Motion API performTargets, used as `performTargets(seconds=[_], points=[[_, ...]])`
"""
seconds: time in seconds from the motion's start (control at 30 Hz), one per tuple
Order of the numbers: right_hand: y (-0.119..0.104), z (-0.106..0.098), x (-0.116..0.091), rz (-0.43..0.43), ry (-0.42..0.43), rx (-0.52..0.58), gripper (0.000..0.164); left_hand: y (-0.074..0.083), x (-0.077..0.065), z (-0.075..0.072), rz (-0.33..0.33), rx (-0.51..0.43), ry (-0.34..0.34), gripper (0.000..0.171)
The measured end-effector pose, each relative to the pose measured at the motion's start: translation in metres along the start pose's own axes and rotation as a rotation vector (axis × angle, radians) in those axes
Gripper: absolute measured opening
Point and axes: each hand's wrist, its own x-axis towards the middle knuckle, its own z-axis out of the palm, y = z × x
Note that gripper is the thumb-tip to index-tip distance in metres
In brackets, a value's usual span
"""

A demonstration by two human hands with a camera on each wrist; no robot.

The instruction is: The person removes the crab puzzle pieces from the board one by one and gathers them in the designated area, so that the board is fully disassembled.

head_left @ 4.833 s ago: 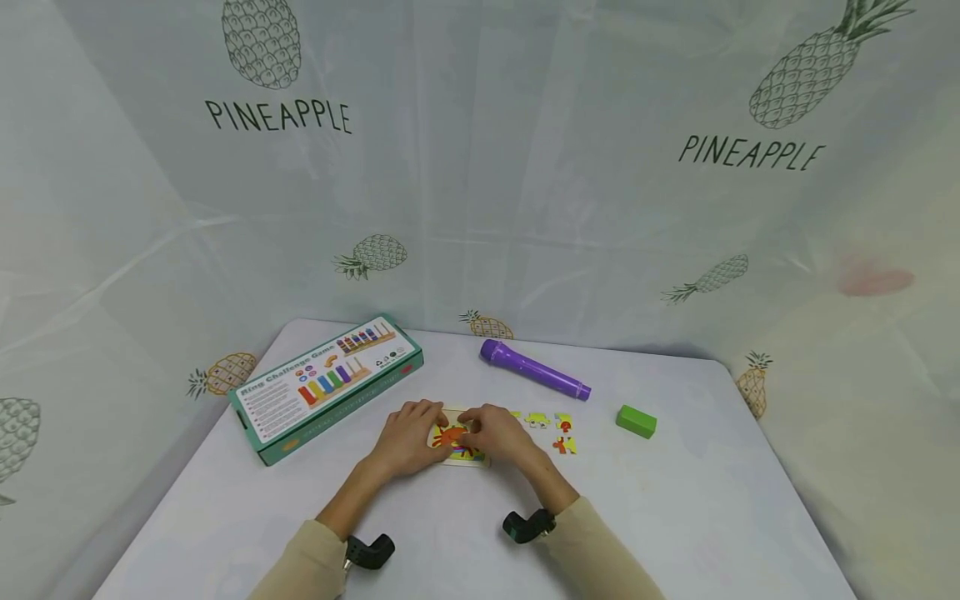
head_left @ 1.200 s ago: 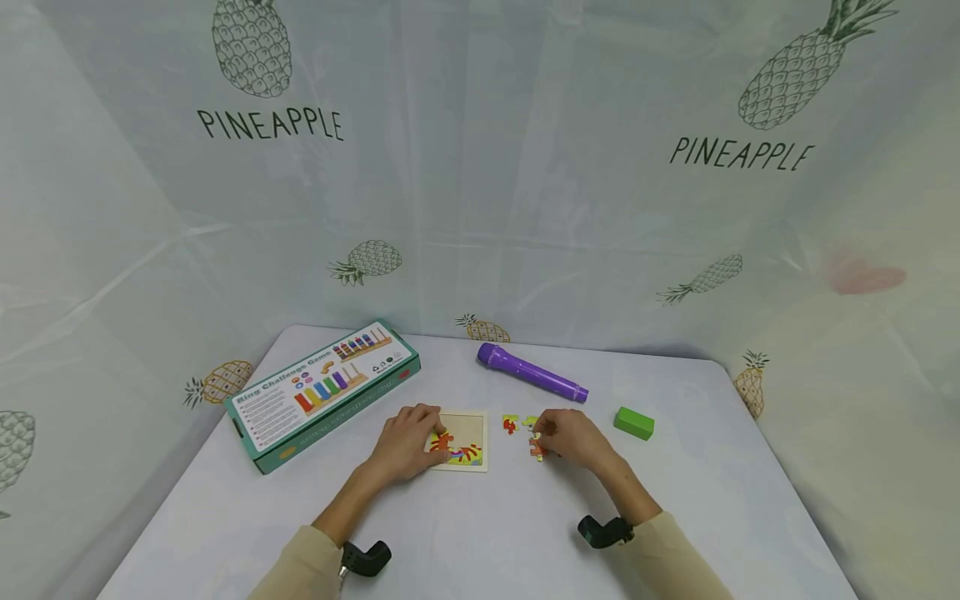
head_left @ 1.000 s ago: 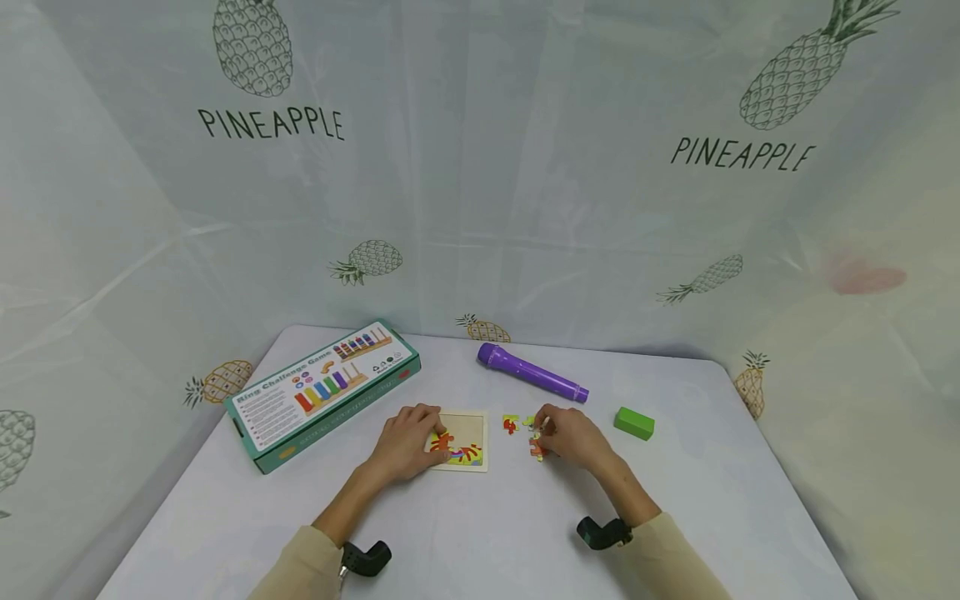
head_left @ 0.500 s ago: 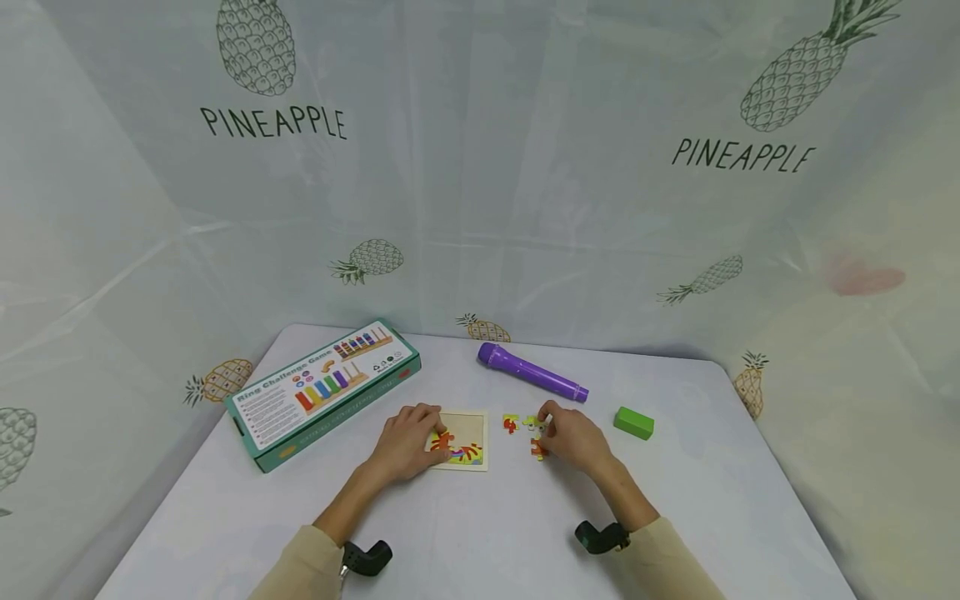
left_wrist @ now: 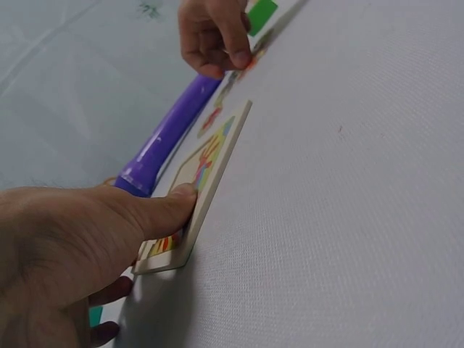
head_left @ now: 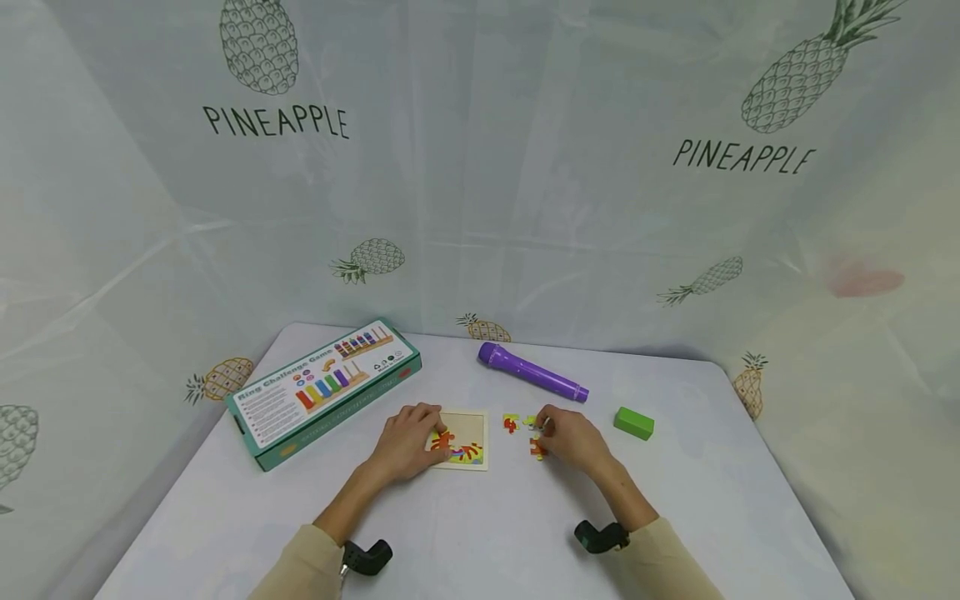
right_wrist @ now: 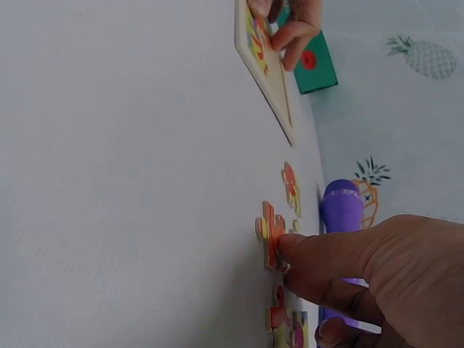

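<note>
A wooden puzzle board [head_left: 468, 423] lies flat in front of me, with crab-picture pieces [head_left: 467, 454] along its lower part and bare wood above them. My left hand [head_left: 405, 443] grips the board's left side; in the left wrist view its thumb [left_wrist: 174, 209] presses on the near edge. To the right, my right hand [head_left: 576, 437] pinches an orange-and-yellow puzzle piece [right_wrist: 270, 235] between thumb and finger, low over the table. A red-and-yellow piece [head_left: 511, 424] lies between board and right hand. More loose pieces [right_wrist: 278, 315] are partly hidden by the right hand.
Behind the pieces lies a purple toy microphone [head_left: 532, 372]. A green block [head_left: 634, 422] sits right of the right hand. At the back left is a Ring Challenge Game box [head_left: 324, 393]. A pineapple-printed curtain [head_left: 480, 167] hangs behind the white table [head_left: 465, 542].
Since the oldest frame, the right hand moved right from the board to the loose pieces. The crab's upper part is gone from the board. Over the last second, both hands stay nearly still.
</note>
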Motion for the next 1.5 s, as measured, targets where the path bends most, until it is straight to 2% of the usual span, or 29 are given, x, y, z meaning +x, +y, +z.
performTargets(seconds=[0.17,0.4,0.53,0.67,0.9,1.1,1.3,1.5], points=[[0.000,-0.001,0.000,0.004,-0.003,0.012,0.021,0.001,0.000,0.000,0.006,-0.003,-0.003,0.037],[-0.007,0.000,0.003,-0.017,0.014,0.107,0.014,-0.003,0.000,0.000,0.022,0.011,-0.009,0.037],[-0.019,0.005,0.006,-0.038,-0.005,0.152,0.011,-0.007,0.001,0.000,0.036,0.021,-0.031,0.031],[-0.036,0.014,0.013,-0.093,-0.029,0.148,0.009,-0.009,0.002,-0.002,0.039,0.025,-0.044,0.028],[-0.064,0.034,0.026,-0.190,-0.100,0.172,0.016,-0.009,0.005,-0.002,0.020,0.002,-0.045,0.040],[-0.084,0.050,0.029,-0.243,-0.120,0.120,0.026,-0.010,0.003,-0.002,0.025,0.008,-0.025,0.060],[-0.096,0.065,0.028,-0.312,-0.059,-0.005,0.036,-0.011,0.001,-0.005,0.020,0.017,-0.021,0.065],[-0.105,0.068,0.025,-0.315,-0.059,-0.031,0.036,-0.010,0.000,-0.008,0.023,0.026,-0.021,0.069]])
